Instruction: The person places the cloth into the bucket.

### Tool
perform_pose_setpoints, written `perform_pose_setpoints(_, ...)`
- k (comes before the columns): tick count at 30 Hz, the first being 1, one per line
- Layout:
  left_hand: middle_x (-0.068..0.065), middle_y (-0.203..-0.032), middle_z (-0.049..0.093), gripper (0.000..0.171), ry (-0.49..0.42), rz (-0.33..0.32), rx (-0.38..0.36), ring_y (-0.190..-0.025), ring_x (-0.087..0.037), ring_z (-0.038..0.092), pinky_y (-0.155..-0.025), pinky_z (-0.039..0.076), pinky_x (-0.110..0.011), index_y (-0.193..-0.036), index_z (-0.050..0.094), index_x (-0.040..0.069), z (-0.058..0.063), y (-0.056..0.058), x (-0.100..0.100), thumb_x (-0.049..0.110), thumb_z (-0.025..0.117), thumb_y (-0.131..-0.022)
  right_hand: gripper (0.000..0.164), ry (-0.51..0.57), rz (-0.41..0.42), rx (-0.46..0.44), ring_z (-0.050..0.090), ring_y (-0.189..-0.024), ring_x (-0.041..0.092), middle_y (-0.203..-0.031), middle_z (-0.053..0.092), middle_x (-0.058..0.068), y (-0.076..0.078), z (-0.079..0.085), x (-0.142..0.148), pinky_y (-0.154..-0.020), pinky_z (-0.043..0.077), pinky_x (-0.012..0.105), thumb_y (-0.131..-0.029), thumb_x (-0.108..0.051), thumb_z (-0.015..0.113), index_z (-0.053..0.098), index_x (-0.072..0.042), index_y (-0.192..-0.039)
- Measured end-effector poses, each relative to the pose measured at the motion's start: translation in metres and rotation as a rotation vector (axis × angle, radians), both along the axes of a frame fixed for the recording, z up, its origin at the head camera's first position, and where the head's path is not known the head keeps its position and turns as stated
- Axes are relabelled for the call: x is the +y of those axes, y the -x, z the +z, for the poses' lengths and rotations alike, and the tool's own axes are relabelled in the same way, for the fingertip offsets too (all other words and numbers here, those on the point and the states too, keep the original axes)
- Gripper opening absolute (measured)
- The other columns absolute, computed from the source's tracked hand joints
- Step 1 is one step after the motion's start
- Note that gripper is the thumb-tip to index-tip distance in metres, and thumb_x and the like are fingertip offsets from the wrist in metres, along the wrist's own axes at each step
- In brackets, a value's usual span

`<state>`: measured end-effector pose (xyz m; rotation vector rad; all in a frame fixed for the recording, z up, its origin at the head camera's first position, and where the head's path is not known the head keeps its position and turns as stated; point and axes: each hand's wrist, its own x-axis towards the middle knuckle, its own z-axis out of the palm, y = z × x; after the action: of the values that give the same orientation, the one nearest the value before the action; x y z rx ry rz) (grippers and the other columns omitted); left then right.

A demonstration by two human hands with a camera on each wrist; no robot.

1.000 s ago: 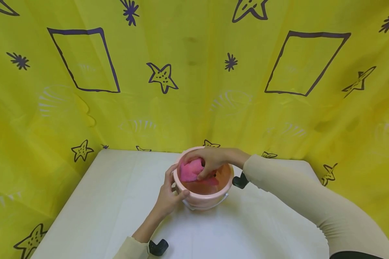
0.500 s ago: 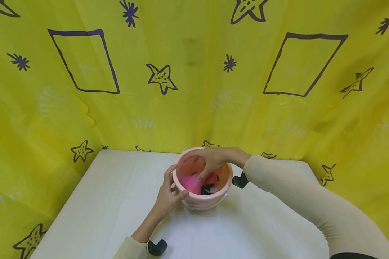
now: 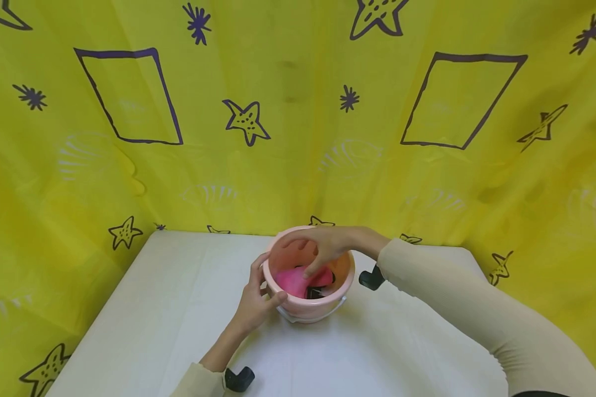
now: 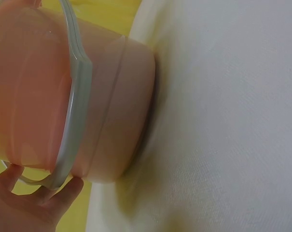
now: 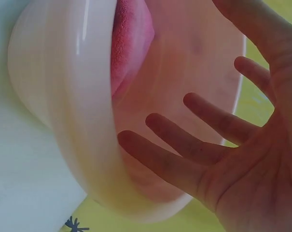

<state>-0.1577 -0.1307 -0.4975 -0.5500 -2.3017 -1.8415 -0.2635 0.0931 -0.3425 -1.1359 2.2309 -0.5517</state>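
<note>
A pale pink bucket [image 3: 305, 312] stands on the white table, tilted a little in the head view. My left hand [image 3: 253, 305] grips its left side, thumb over the rim and fingers around the wall. Inside lies a fuzzy pink thing [image 3: 290, 281], like a soft toy, with something black [image 3: 315, 293] beside it. Over the bucket's mouth is my right hand [image 3: 328, 242], its fingers spread and reaching inside. The right wrist view shows those fingers [image 5: 158, 157] holding nothing, apart from the fuzzy pink thing [image 5: 132, 46].
A pale grey handle [image 4: 76, 113] hangs down along the bucket's outer wall. The white table [image 3: 179, 309] reaches back to a yellow curtain [image 3: 298, 165] printed with stars and frames. Black wrist mounts [image 3: 240, 379] sit at both sleeves.
My right hand has let go of the fuzzy pink thing, which has dropped to the bottom of the bucket. The left hand has stayed on the bucket.
</note>
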Motion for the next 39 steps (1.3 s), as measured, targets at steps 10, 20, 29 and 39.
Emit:
perform_pose_setpoints(10, -0.015, -0.160, 0.040, 0.092, 0.072, -0.026, -0.014, -0.144, -0.040, 0.042, -0.107, 0.042, -0.065, -0.160, 0.018, 0.034, 0.008, -0.002, -0.006, 0.048, 0.075, -0.089, 0.076, 0.021, -0.094, 0.003, 0.053, -0.130, 0.030, -0.146, 0.054, 0.003, -0.007, 0.011, 0.007, -0.102, 0.048, 0.050, -0.084, -0.030, 0.087, 0.049, -0.032, -0.151)
perform_pose_setpoints(20, -0.011, -0.162, 0.039, 0.085, 0.142, -0.003, 0.033, -0.147, -0.037, 0.039, -0.111, 0.037, -0.065, -0.160, 0.022, 0.033, 0.016, -0.003, -0.022, 0.045, 0.072, -0.093, 0.077, 0.132, -0.060, 0.031, 0.055, -0.129, 0.034, -0.145, 0.056, 0.008, -0.014, 0.017, 0.017, -0.103, 0.049, 0.056, -0.084, -0.034, 0.087, 0.050, -0.023, -0.151)
perform_pose_setpoints(29, -0.016, -0.157, 0.045, 0.088, 0.219, 0.043, 0.122, -0.143, -0.043, 0.043, -0.107, 0.040, -0.067, -0.162, 0.022, 0.026, 0.028, -0.005, -0.038, 0.031, 0.074, -0.092, 0.078, 0.215, -0.080, 0.099, 0.057, -0.127, 0.033, -0.142, 0.059, 0.006, -0.024, 0.019, 0.030, -0.101, 0.050, 0.056, -0.083, -0.039, 0.086, 0.051, -0.021, -0.150)
perform_pose_setpoints(39, -0.017, -0.159, 0.042, 0.090, 0.272, 0.068, 0.189, -0.143, -0.045, 0.042, -0.107, 0.040, -0.068, -0.162, 0.023, 0.026, 0.038, -0.002, -0.049, 0.033, 0.075, -0.090, 0.081, 0.311, -0.094, 0.221, 0.055, -0.127, 0.016, -0.139, 0.057, -0.013, -0.034, 0.019, 0.049, -0.100, 0.052, 0.044, -0.081, -0.049, 0.086, 0.049, -0.030, -0.150)
